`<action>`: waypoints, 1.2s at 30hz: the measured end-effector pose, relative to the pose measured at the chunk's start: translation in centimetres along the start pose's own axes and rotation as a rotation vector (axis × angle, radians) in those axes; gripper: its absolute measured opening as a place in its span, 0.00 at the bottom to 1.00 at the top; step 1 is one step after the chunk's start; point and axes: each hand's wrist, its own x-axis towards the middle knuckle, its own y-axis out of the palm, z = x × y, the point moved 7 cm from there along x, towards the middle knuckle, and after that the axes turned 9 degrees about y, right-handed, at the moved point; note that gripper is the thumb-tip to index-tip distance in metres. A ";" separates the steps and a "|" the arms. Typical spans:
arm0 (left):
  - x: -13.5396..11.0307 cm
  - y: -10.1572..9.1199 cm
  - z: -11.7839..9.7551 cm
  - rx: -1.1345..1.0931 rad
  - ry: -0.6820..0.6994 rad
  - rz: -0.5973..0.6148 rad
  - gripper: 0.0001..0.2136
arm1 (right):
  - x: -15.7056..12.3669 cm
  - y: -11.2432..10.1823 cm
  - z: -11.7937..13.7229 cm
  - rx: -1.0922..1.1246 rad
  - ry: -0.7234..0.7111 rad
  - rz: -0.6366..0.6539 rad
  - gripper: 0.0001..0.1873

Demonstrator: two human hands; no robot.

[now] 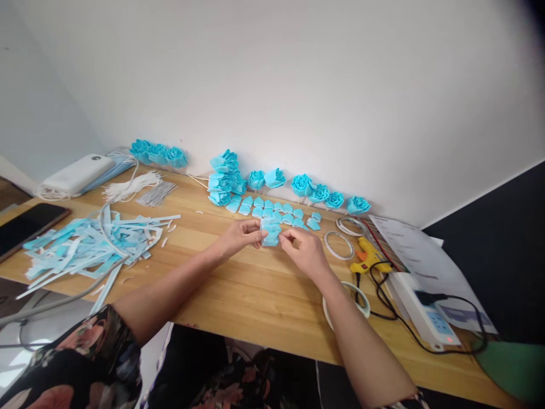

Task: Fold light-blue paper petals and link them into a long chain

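Note:
Between my hands is a light blue piece of thin fabric point(271, 232), pleated or layered, held above the wooden table. My left hand point(243, 236) pinches its left edge between thumb and fingers. At its right edge, my right hand point(301, 244) is closed with thumb and forefinger on the fabric. Just behind lie rows of small blue petal pieces point(276, 208). Several finished blue fabric flowers point(302, 184) lean along the wall, and a bunch of blue flowers point(223, 179) is stacked behind my left hand.
Cut blue and white strips point(97, 241) are heaped at left, near a dark phone point(32, 224) and a white power bank point(79, 173). On the right are rolls of tape point(339, 245), a yellow glue gun point(369, 257), and a power strip point(421, 309) with black cables.

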 end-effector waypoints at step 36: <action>-0.1 0.2 1.2 0.099 -0.027 -0.069 0.15 | -0.2 2.8 -2.7 0.626 0.388 0.306 0.14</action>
